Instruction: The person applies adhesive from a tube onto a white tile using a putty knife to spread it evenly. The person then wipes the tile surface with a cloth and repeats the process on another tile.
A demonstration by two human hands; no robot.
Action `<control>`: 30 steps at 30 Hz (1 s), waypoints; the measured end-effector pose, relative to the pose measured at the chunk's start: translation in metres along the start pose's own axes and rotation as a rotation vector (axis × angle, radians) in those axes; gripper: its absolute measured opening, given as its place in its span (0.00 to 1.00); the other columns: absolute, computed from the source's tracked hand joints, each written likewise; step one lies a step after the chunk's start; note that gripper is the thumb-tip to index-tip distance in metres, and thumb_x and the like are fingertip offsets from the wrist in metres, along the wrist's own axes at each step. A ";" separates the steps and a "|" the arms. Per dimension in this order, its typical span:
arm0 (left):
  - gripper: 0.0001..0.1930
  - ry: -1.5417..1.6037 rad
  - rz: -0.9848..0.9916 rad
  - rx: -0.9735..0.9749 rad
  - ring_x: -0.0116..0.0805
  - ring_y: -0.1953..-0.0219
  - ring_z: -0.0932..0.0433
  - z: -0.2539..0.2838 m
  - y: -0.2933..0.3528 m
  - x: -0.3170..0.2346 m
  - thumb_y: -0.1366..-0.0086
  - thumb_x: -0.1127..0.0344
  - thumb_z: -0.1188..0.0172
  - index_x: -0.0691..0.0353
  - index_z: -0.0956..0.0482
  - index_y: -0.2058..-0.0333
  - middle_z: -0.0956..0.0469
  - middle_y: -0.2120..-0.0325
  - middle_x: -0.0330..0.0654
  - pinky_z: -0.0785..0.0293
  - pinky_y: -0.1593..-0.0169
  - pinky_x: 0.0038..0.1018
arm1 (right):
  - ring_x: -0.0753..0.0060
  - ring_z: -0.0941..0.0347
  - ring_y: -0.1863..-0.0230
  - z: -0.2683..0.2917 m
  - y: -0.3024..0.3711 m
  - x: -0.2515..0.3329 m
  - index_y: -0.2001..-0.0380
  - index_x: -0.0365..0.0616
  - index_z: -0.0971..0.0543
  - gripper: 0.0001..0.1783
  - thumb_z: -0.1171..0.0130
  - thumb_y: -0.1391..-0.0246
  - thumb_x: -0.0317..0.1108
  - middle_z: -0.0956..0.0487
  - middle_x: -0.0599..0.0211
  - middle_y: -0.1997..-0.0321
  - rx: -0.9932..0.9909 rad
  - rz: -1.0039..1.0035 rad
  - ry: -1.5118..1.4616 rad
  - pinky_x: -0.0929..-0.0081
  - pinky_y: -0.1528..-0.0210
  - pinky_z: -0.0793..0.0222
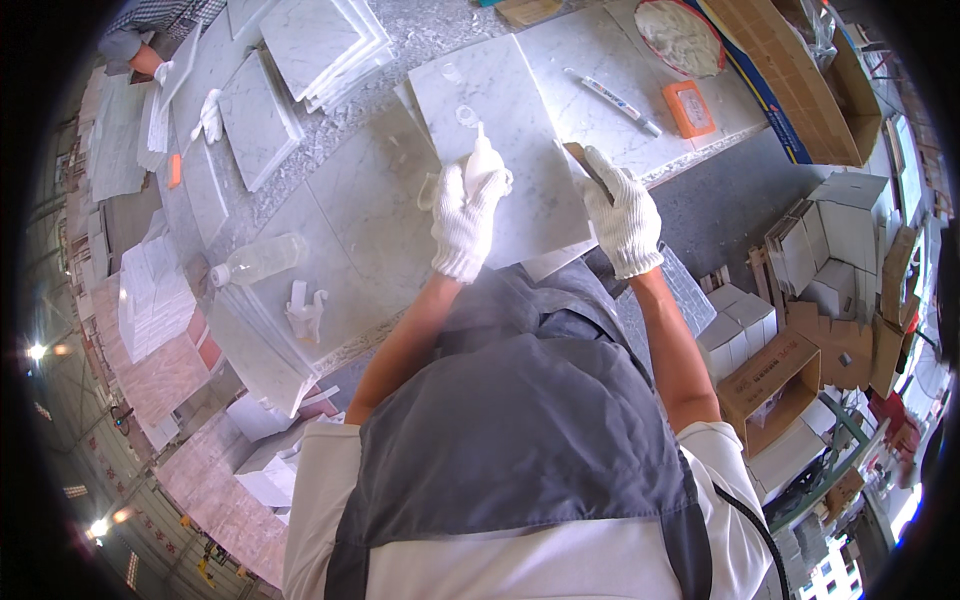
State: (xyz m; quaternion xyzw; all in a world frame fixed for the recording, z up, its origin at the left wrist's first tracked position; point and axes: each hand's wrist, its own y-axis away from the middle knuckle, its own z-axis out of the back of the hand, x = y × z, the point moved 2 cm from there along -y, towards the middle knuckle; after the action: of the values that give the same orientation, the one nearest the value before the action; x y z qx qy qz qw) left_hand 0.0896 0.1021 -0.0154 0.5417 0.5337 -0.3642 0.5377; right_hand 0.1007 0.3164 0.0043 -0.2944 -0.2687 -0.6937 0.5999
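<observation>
A pale grey-veined marble tile [530, 130] lies before me on the bench, over another tile. My left hand [463, 228], in a white knit glove, is closed round a small white squeeze bottle [483, 155] with its nozzle pointing away from me. Near that nozzle, a round clear wet spot [466, 116] shows on the tile, and a fainter one lies farther up. At the tile's right edge, my gloved right hand [628, 225] grips a thin brownish flat piece [577, 155], mostly hidden by the fingers.
A marker pen [615, 100], an orange block [689, 109] and a bowl of white powder [680, 38] sit at the far right. Left are a clear plastic bottle [262, 260] and stacked tiles [325, 45]. Another person's gloved hand [163, 72] holds a tile. Cardboard boxes [770, 385] stand right.
</observation>
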 end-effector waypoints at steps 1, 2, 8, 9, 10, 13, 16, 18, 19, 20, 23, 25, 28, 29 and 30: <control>0.15 -0.016 0.005 0.001 0.33 0.59 0.16 0.000 0.000 0.000 0.30 0.74 0.36 0.68 0.28 0.48 0.19 0.59 0.46 0.17 0.53 0.30 | 0.50 0.18 0.52 0.001 0.000 0.000 0.41 0.53 0.18 0.22 0.38 0.38 0.41 0.15 0.53 0.54 0.056 -0.024 -0.004 0.62 0.47 0.24; 0.16 -0.038 0.008 0.007 0.34 0.58 0.16 0.000 0.000 -0.001 0.30 0.74 0.36 0.68 0.29 0.47 0.19 0.58 0.47 0.16 0.52 0.32 | 0.49 0.18 0.50 0.001 0.000 -0.001 0.41 0.50 0.18 0.23 0.36 0.38 0.43 0.15 0.51 0.52 0.099 -0.036 -0.012 0.62 0.45 0.24; 0.15 0.020 0.027 0.011 0.33 0.59 0.16 -0.001 0.000 -0.003 0.30 0.74 0.36 0.68 0.28 0.48 0.18 0.59 0.47 0.16 0.53 0.30 | 0.49 0.18 0.49 -0.003 -0.007 0.001 0.42 0.49 0.18 0.22 0.38 0.36 0.42 0.15 0.50 0.51 0.094 0.035 -0.030 0.63 0.45 0.25; 0.15 0.023 0.025 0.007 0.33 0.60 0.16 -0.002 0.000 -0.004 0.31 0.74 0.36 0.68 0.27 0.49 0.18 0.60 0.47 0.16 0.54 0.29 | 0.49 0.18 0.50 -0.004 -0.008 0.002 0.42 0.49 0.18 0.22 0.38 0.36 0.43 0.15 0.51 0.51 0.087 0.052 -0.020 0.63 0.45 0.25; 0.15 0.012 0.024 0.002 0.32 0.60 0.16 -0.002 0.001 -0.004 0.31 0.74 0.36 0.68 0.27 0.49 0.18 0.60 0.47 0.16 0.54 0.29 | 0.49 0.18 0.50 -0.005 -0.009 0.002 0.42 0.50 0.18 0.21 0.38 0.36 0.43 0.15 0.51 0.52 0.085 0.054 -0.010 0.63 0.45 0.24; 0.16 -0.025 0.010 0.001 0.33 0.59 0.16 -0.003 0.002 -0.006 0.30 0.74 0.36 0.68 0.28 0.48 0.19 0.58 0.47 0.16 0.53 0.30 | 0.49 0.18 0.52 -0.006 -0.012 0.002 0.42 0.51 0.17 0.21 0.38 0.36 0.43 0.15 0.52 0.54 0.083 0.052 0.011 0.62 0.46 0.24; 0.18 -0.039 0.020 0.006 0.34 0.57 0.16 -0.002 0.002 -0.005 0.30 0.72 0.35 0.68 0.29 0.46 0.20 0.56 0.46 0.17 0.51 0.32 | 0.46 0.19 0.50 -0.007 -0.015 0.001 0.43 0.51 0.17 0.21 0.40 0.36 0.43 0.15 0.50 0.53 0.092 0.003 -0.019 0.59 0.46 0.24; 0.18 -0.030 0.025 0.015 0.34 0.56 0.16 -0.001 0.001 -0.004 0.30 0.72 0.35 0.68 0.29 0.45 0.20 0.55 0.46 0.17 0.51 0.32 | 0.45 0.19 0.49 -0.008 -0.017 0.001 0.43 0.52 0.17 0.21 0.41 0.36 0.43 0.16 0.49 0.52 0.113 -0.001 -0.019 0.57 0.45 0.24; 0.18 -0.032 0.025 0.017 0.34 0.56 0.16 -0.001 0.001 -0.003 0.30 0.72 0.35 0.68 0.29 0.45 0.20 0.55 0.47 0.17 0.51 0.32 | 0.45 0.19 0.49 -0.010 -0.018 0.001 0.43 0.53 0.17 0.20 0.41 0.36 0.43 0.16 0.49 0.52 0.130 0.018 -0.002 0.57 0.45 0.24; 0.18 -0.032 0.030 0.021 0.34 0.56 0.16 0.000 0.001 -0.003 0.30 0.72 0.35 0.68 0.29 0.45 0.20 0.55 0.47 0.17 0.50 0.32 | 0.45 0.19 0.49 -0.010 -0.018 0.001 0.43 0.53 0.17 0.20 0.41 0.35 0.44 0.16 0.49 0.51 0.146 0.036 0.015 0.57 0.46 0.24; 0.18 -0.018 0.034 0.025 0.35 0.56 0.16 0.000 0.000 -0.002 0.30 0.72 0.36 0.68 0.30 0.45 0.20 0.55 0.47 0.17 0.50 0.33 | 0.46 0.19 0.50 -0.008 -0.015 0.002 0.42 0.55 0.18 0.20 0.43 0.35 0.43 0.16 0.49 0.51 0.143 0.059 0.123 0.57 0.48 0.23; 0.18 -0.011 0.038 0.022 0.35 0.56 0.16 0.000 0.000 -0.003 0.30 0.73 0.36 0.68 0.30 0.45 0.20 0.55 0.47 0.16 0.50 0.33 | 0.46 0.19 0.51 -0.003 -0.010 0.001 0.41 0.56 0.18 0.21 0.43 0.35 0.43 0.16 0.50 0.51 0.172 0.071 0.132 0.56 0.48 0.23; 0.18 -0.005 0.050 0.017 0.34 0.56 0.16 0.000 0.000 -0.004 0.30 0.73 0.36 0.68 0.29 0.45 0.20 0.55 0.47 0.16 0.50 0.32 | 0.45 0.19 0.51 0.006 -0.001 -0.002 0.41 0.56 0.19 0.21 0.44 0.35 0.41 0.16 0.50 0.52 0.250 0.005 0.181 0.56 0.49 0.22; 0.18 -0.002 0.053 0.017 0.34 0.56 0.16 0.000 0.000 -0.004 0.30 0.73 0.36 0.68 0.29 0.45 0.20 0.55 0.47 0.17 0.50 0.32 | 0.45 0.19 0.51 0.007 0.001 -0.001 0.41 0.56 0.19 0.21 0.44 0.35 0.41 0.16 0.51 0.52 0.230 0.035 0.173 0.56 0.49 0.22; 0.18 0.021 0.047 0.025 0.34 0.56 0.16 0.000 0.000 -0.004 0.30 0.73 0.36 0.68 0.29 0.45 0.20 0.55 0.46 0.17 0.50 0.32 | 0.45 0.19 0.52 0.007 0.001 -0.003 0.41 0.56 0.19 0.21 0.45 0.35 0.40 0.16 0.51 0.53 0.244 -0.006 0.160 0.56 0.50 0.22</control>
State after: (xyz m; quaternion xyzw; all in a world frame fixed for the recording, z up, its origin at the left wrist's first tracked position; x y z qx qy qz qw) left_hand 0.0889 0.1012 -0.0115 0.5647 0.5218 -0.3524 0.5335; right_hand 0.1022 0.3236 0.0075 -0.1622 -0.3034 -0.6790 0.6485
